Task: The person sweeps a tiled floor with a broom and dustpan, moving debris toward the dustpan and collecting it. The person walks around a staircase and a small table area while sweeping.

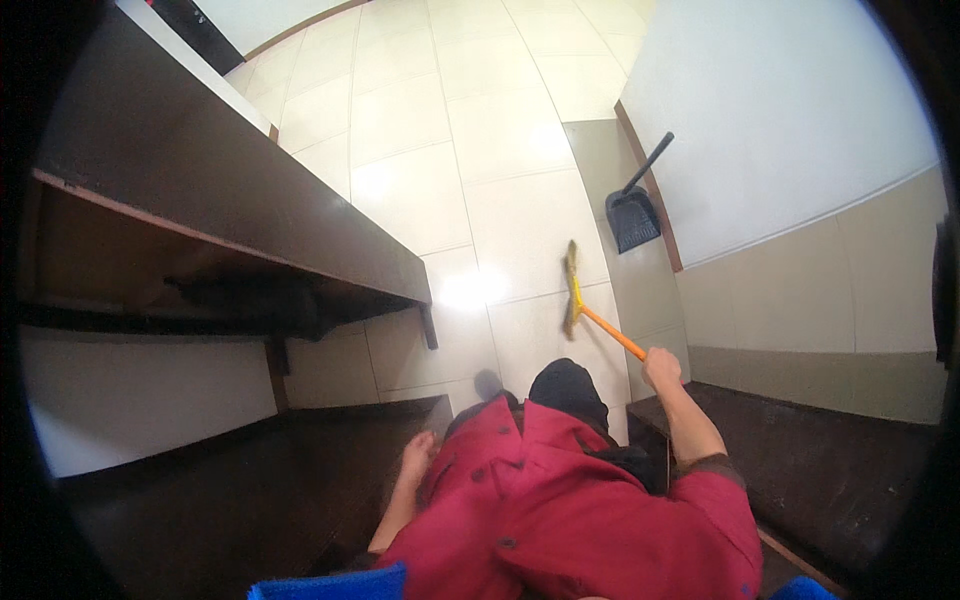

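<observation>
Head view looks down on you from above. Your right hand is wrapped tight around the orange handle of a broom. That grip is closed all the way on the stick. You hold it near the top end, so the long handle can reach out in front of you. The broom slants away from you, and its yellowish brush end rests on the pale tiled floor. It is tilted, not standing straight up, which lets the brush sit flat on the tiles.

Your left hand hangs low by your side, next to your red shirt. It holds nothing. The fingers look loose and a bit open, close to the edge of a dark wooden bench seat.

A dark dustpan with a long black handle leans against the white wall on your right. It stands well apart from the broom, further along the floor. Leaning it on the wall keeps it up and easy to grab.

On your left, a long dark tabletop runs away from you, with a shelf in shadow under it. Another dark bench sits on your right, just past your right arm. You stand in the narrow floor gap between them.
</observation>
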`<state>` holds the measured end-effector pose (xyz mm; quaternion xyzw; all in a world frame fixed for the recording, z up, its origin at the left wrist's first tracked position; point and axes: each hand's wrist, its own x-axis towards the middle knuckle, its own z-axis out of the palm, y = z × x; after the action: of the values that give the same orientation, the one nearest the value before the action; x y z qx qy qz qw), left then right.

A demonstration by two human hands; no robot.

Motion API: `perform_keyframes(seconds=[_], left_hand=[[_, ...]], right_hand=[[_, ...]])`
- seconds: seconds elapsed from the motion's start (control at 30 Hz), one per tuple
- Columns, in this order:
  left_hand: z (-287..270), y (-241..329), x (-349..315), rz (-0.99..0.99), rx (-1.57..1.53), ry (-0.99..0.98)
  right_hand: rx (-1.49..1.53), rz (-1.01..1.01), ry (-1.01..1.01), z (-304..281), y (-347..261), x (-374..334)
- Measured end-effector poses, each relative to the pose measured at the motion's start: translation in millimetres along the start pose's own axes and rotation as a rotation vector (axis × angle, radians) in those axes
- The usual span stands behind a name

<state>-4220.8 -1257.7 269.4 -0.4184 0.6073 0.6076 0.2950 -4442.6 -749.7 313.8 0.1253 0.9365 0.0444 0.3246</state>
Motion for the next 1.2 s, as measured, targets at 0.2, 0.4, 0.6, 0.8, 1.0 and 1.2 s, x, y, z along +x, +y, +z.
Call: perform_keyframes(seconds=[0.2, 0.4, 0.6, 0.8, 1.0, 1.2], left_hand=[[-18, -88, 21, -0.244, -0.173, 0.142], [17, -16, 27, -0.093, 0.085, 0.121], [85, 120, 63, -0.031, -0.312, 0.17], [106, 232, 85, 0.061, -0.09, 0.113], [132, 327, 184, 0.133, 0.09, -0.09], [203, 485, 266, 0.063, -0.003, -0.477]], right_hand=[[0.016, -0.121, -0.004, -57, -6, -20], [0.025, -0.294, -0.137, -64, -44, 61], [-0.039, -0.154, -0.211, -89, -20, 148], [-0.056, -0.179, -0.059, -111, 57, 156], [0.05, -0.097, 0.14, -171, 56, 95], [0.209, -0.134, 0.611, -166, 18, 29]])
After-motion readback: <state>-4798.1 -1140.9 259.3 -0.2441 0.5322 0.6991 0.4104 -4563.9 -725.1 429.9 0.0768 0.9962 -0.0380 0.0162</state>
